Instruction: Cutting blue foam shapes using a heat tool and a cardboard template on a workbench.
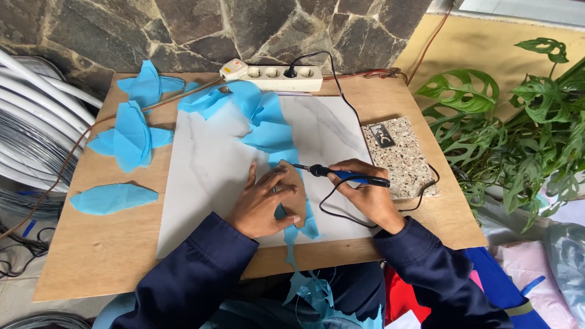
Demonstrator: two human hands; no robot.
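Nearest the camera, two dark blue sleeves reached onto the table (109, 244). The left hand (263, 204) lay flat with fingers spread, pressing down one brown cardboard template (294, 194) on a strip of blue fabric (268, 128). The right hand (365, 194) was closed around the blue handle of one soldering iron (341, 174), whose tip met the template's upper edge. The iron's black cord looped beside that hand. All of this rested on one white marble-patterned slab (207, 164) lying on the table. Trimmed blue scraps (311, 289) hung over the near edge. Just right of the slab sat one speckled stone tile (405, 161) with a small metal stand on it. At the left, three cut blue fabric pieces (131, 137) lay apart from one another on the bare wood. Farthest, one white power strip (274, 75) lay along the stone wall, with one black plug in it. A leafy green plant (518, 122) stood at the right.
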